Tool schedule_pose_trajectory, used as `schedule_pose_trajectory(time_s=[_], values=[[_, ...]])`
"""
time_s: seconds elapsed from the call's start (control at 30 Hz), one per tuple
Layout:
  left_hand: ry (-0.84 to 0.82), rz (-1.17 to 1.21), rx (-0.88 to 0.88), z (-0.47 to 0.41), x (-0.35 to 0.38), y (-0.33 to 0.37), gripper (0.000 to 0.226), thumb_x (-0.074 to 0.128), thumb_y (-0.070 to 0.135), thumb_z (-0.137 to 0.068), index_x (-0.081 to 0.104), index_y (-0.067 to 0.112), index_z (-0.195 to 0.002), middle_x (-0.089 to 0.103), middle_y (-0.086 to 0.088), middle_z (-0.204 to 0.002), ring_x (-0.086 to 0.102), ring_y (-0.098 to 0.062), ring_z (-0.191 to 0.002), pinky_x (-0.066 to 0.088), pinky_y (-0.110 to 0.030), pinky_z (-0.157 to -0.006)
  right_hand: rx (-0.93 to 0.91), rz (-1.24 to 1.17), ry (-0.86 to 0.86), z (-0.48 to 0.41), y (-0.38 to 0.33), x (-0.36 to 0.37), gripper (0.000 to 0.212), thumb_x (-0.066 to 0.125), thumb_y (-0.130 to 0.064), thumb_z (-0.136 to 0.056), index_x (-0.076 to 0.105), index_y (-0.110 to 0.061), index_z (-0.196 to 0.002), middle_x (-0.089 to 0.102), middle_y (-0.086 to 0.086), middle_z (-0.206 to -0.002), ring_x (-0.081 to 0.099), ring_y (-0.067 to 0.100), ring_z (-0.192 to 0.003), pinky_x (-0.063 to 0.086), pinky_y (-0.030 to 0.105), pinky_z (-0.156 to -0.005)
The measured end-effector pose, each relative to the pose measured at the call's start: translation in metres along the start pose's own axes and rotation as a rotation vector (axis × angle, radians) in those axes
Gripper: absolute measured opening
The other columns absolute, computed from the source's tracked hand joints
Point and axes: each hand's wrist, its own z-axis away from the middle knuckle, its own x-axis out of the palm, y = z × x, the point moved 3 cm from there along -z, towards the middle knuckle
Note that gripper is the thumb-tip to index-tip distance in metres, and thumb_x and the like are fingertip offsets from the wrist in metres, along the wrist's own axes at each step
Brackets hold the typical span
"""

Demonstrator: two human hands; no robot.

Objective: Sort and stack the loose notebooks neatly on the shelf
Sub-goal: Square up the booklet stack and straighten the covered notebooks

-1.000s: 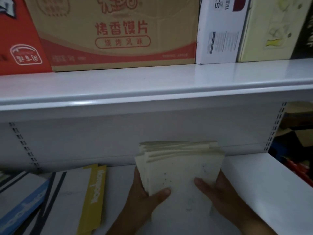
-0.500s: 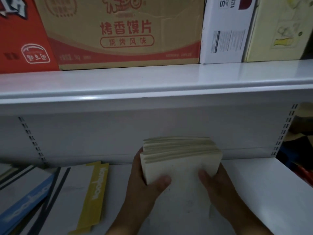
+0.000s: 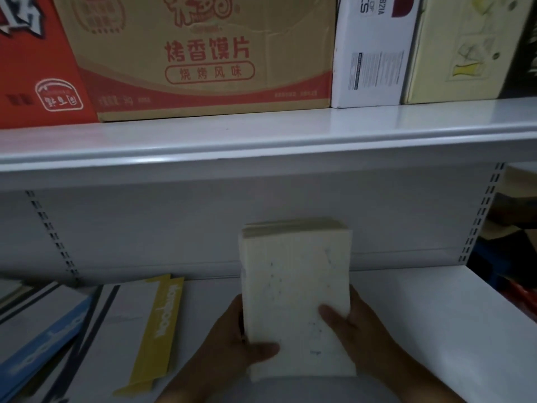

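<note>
A thick stack of cream notebooks [image 3: 293,286] stands tilted on the white lower shelf [image 3: 421,321], its far end near the back panel. My left hand [image 3: 232,341] grips its left side, thumb across the cover. My right hand [image 3: 357,330] clasps the right side, thumb on top. To the left, loose notebooks lie flat: one white with a yellow band [image 3: 139,324] and one with a blue band [image 3: 37,347].
The upper shelf [image 3: 261,135] overhangs close above and carries a tan carton [image 3: 203,53], a red box [image 3: 35,68], a white box [image 3: 374,50] and a pale yellow box [image 3: 465,48]. Slotted uprights [image 3: 479,213] flank the back panel. Dark clutter lies beyond the shelf's right end.
The fanned stack has been squared up, its edges now flush. Both hands have slid nearer along its sides, and the stack has tipped so more of the cover shows.
</note>
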Motion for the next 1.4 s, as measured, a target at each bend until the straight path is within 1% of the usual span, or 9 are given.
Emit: schedule_pose_trajectory(time_s=[0.1,0.27,0.4,0.63,0.8,0.9,1.03,1.17,1.4], values=[[-0.006,0.081,-0.200,-0.001,-0.001,0.011,0.061,0.082,0.024,-0.051,0.066,0.017,-0.109,0.075,-0.001,-0.102,0.071,-0.019,-0.095,0.055,-0.045,-0.088,0.192,-0.032,-0.016,-0.010,-0.006,0.000,0.020,0.060,-0.041,-0.084,0.064,-0.026,-0.096,0.071,-0.003,-0.101,0.067,0.008,-0.089,0.051,0.018,-0.079],[0.000,0.145,-0.541,-0.001,0.004,-0.001,0.048,0.077,0.031,-0.051,0.073,0.007,-0.092,0.077,-0.009,-0.090,0.072,-0.029,-0.089,0.053,-0.039,-0.084,0.594,-0.070,-0.156,-0.020,0.004,0.013,0.058,0.064,-0.054,-0.077,0.065,-0.004,-0.107,0.071,0.012,-0.101,0.070,0.027,-0.083,0.059,0.037,-0.077],[0.079,0.107,-0.558,-0.008,-0.001,-0.004,0.046,0.080,0.034,-0.062,0.071,0.007,-0.098,0.077,-0.007,-0.089,0.072,-0.026,-0.085,0.056,-0.037,-0.076,0.605,-0.038,-0.148,-0.033,0.007,0.019,0.066,0.062,-0.055,-0.078,0.059,-0.003,-0.119,0.067,0.011,-0.106,0.067,0.024,-0.082,0.055,0.028,-0.064],[0.279,-0.589,-0.387,-0.001,-0.036,0.025,0.049,0.049,0.064,-0.080,0.055,0.021,-0.105,0.069,-0.005,-0.066,0.060,-0.014,-0.044,0.049,-0.020,-0.046,0.511,0.486,-0.311,-0.049,-0.001,0.018,0.075,0.043,-0.067,-0.083,0.054,-0.006,-0.125,0.061,0.013,-0.125,0.062,0.026,-0.107,0.048,0.030,-0.090],[0.630,-0.791,-0.311,0.042,-0.131,0.027,0.051,0.054,0.050,-0.086,0.051,0.022,-0.129,0.066,-0.001,-0.110,0.061,-0.020,-0.107,0.046,-0.027,-0.090,0.337,1.064,-0.195,-0.064,-0.037,0.000,0.070,0.030,-0.082,-0.070,0.059,-0.020,-0.087,0.064,0.001,-0.089,0.062,0.024,-0.102,0.047,0.032,-0.085],[0.632,-0.848,-0.519,0.073,-0.179,0.005,0.051,0.055,0.045,-0.087,0.048,0.017,-0.130,0.058,-0.006,-0.129,0.056,-0.023,-0.115,0.045,-0.028,-0.093,0.132,0.733,0.028,-0.060,-0.076,0.036,0.040,0.049,-0.058,-0.084,0.060,-0.022,-0.096,0.066,0.003,-0.092,0.060,0.025,-0.088,0.046,0.033,-0.079],[0.562,-0.770,-0.625,0.092,-0.193,-0.017,0.057,0.057,0.043,-0.086,0.043,0.020,-0.136,0.055,-0.003,-0.135,0.054,-0.023,-0.120,0.045,-0.029,-0.100,0.090,0.204,-0.272,-0.034,-0.100,0.172,0.025,0.063,-0.050,-0.074,0.059,-0.031,-0.089,0.070,0.004,-0.100,0.064,0.022,-0.091,0.052,0.038,-0.085],[0.537,-0.720,-0.573,0.089,-0.197,-0.026,0.047,0.056,0.040,-0.087,0.049,0.020,-0.129,0.059,-0.002,-0.129,0.056,-0.021,-0.116,0.045,-0.025,-0.095,0.231,0.259,-0.399,-0.026,-0.089,0.266,0.072,0.061,-0.041,-0.083,0.027,-0.020,-0.143,0.037,0.005,-0.148,0.042,0.022,-0.131,0.038,0.025,-0.102],[0.529,-0.884,-0.539,0.091,-0.210,-0.034,0.048,0.051,0.047,-0.086,0.049,0.020,-0.126,0.058,-0.003,-0.129,0.051,-0.024,-0.120,0.039,-0.030,-0.103,0.484,-0.240,-0.235,-0.042,-0.082,0.278,0.053,0.072,-0.015,-0.072,0.057,-0.005,-0.122,0.066,0.015,-0.112,0.066,0.031,-0.097,0.053,0.038,-0.084]])
